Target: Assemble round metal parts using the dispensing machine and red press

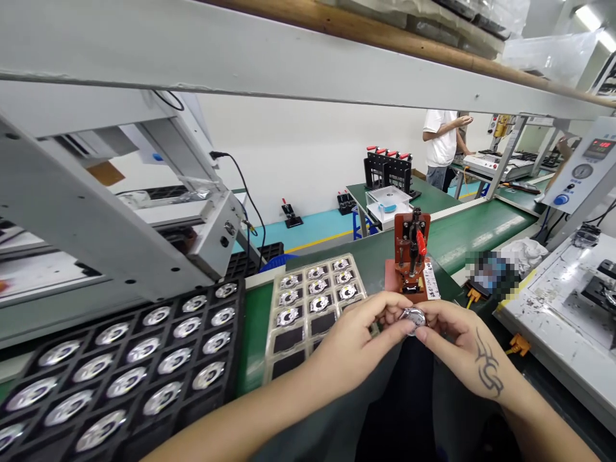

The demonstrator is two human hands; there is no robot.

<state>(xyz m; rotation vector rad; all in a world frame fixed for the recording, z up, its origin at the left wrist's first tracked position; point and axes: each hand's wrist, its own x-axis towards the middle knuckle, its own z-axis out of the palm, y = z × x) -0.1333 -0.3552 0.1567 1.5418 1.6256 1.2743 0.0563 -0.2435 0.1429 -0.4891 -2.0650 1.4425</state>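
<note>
- Your left hand (349,340) and right hand (464,340) are pinching small round silvery part (414,318), lower right of centre.
- Reddish-brown metal clamp fixture (401,247) standing above them.

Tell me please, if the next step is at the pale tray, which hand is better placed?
Probably the left: it is beside the pale tray, while the right is farther away. Both hold the metal part.

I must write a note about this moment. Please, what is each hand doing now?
Left hand: closed, fingertips on the round metal part.
Right hand: closed, fingertips on the same part.
</note>
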